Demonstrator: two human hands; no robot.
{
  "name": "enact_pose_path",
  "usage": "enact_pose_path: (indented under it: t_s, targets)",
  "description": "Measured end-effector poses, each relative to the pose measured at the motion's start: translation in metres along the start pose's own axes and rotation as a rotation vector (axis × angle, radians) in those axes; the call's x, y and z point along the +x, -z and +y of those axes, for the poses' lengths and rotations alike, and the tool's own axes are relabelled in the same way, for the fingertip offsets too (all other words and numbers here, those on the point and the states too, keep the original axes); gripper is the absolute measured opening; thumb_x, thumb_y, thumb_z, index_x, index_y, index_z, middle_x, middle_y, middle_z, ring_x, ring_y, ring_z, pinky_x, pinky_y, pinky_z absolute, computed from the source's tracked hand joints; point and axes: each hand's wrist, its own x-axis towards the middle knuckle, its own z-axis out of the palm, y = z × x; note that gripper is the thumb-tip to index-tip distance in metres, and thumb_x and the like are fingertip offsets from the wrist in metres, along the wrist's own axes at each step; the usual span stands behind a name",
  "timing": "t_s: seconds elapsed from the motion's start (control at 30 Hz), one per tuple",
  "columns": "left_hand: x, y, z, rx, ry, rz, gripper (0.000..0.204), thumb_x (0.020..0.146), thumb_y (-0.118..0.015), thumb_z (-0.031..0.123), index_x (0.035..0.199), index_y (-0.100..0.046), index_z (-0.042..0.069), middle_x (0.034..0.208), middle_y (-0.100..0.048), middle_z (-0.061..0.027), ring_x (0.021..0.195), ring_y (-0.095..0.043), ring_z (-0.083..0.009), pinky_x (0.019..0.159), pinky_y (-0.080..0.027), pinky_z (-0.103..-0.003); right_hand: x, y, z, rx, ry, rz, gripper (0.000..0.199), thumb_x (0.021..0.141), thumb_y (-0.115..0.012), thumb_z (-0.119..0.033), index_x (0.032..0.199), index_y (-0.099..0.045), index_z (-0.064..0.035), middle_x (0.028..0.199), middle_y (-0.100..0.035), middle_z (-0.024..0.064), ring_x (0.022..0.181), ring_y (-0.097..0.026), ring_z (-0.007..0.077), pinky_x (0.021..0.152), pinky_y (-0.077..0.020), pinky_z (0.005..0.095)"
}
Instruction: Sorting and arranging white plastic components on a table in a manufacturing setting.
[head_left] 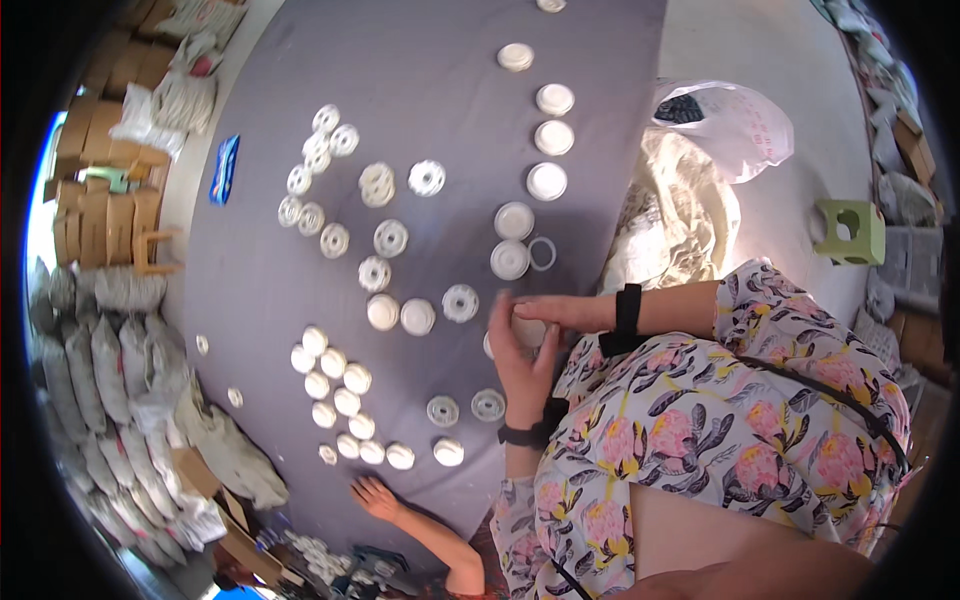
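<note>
My left hand (518, 365) and my right hand (562, 312) meet at the table's near edge around a round white plastic piece (530, 328). The left fingers curl about its side, while the right fingers lie across its top; the hands cover much of it. Just beyond them sit two white round lids (510, 259), touching or nearly so. A thin white ring (542, 254) is beside these. Another white round piece (488, 345) is partly hidden behind my left hand. A white notched disc (460, 302) lies a little farther off.
The grey-covered table (440, 90) bears several scattered notched discs (391, 238) and domed white pieces (357, 377). A blue packet (225, 170) lies at the far left. Another person's hand (375, 497) rests at the lower edge. Sacks (665, 200) and a green stool (848, 230) stand right.
</note>
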Motion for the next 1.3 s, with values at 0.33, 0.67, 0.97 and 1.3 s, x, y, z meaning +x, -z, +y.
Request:
enact_pose_path:
  t_s: [0.33,0.67,0.97,1.3]
  targets:
    - [-0.089,0.053,-0.074,0.247,-0.132,-0.127,0.056,0.074,-0.067,0.013,0.123,-0.042,0.0,0.122,-0.047,-0.0201,0.11,-0.047,-0.0376,0.096,-0.036,-0.043,0.04,-0.061,0.077,0.108,-0.266,0.062,0.064,0.082,-0.028,-0.07,0.106,-0.052,-0.0161,0.085,-0.059,0.0021,0.067,-0.055,0.0159,0.049,-0.0414,0.0272]
    - [-0.105,0.114,-0.172,0.256,0.273,0.481,0.054,0.078,-0.066,0.012,0.124,-0.039,-0.003,0.122,-0.045,-0.0193,0.116,-0.043,-0.0301,0.098,-0.034,-0.038,0.051,-0.048,0.093,0.023,-0.276,0.127,0.03,0.09,-0.042,-0.028,0.114,-0.048,-0.0103,0.082,-0.056,0.0029,0.057,-0.052,0.0125,0.038,-0.0356,0.0234]
    - [-0.101,0.109,-0.191,0.96,0.275,0.014,0.066,0.082,-0.056,0.029,0.136,-0.026,0.006,0.134,-0.034,-0.0218,0.126,-0.031,-0.036,0.102,-0.018,-0.056,0.047,-0.024,0.088,0.212,-0.119,0.143,0.042,0.086,-0.042,-0.024,0.126,-0.04,-0.0127,0.095,-0.057,0.0064,0.067,-0.058,0.017,0.045,-0.0434,0.0283]
    - [-0.107,0.114,-0.191,0.569,0.27,0.163,0.067,0.079,-0.062,0.02,0.133,-0.029,0.001,0.131,-0.035,-0.0231,0.121,-0.034,-0.0379,0.101,-0.029,-0.043,0.034,-0.012,0.071,0.095,-0.077,0.209,0.048,0.082,-0.043,-0.019,0.129,-0.036,-0.0122,0.098,-0.056,0.0074,0.072,-0.057,0.0159,0.053,-0.046,0.0313]
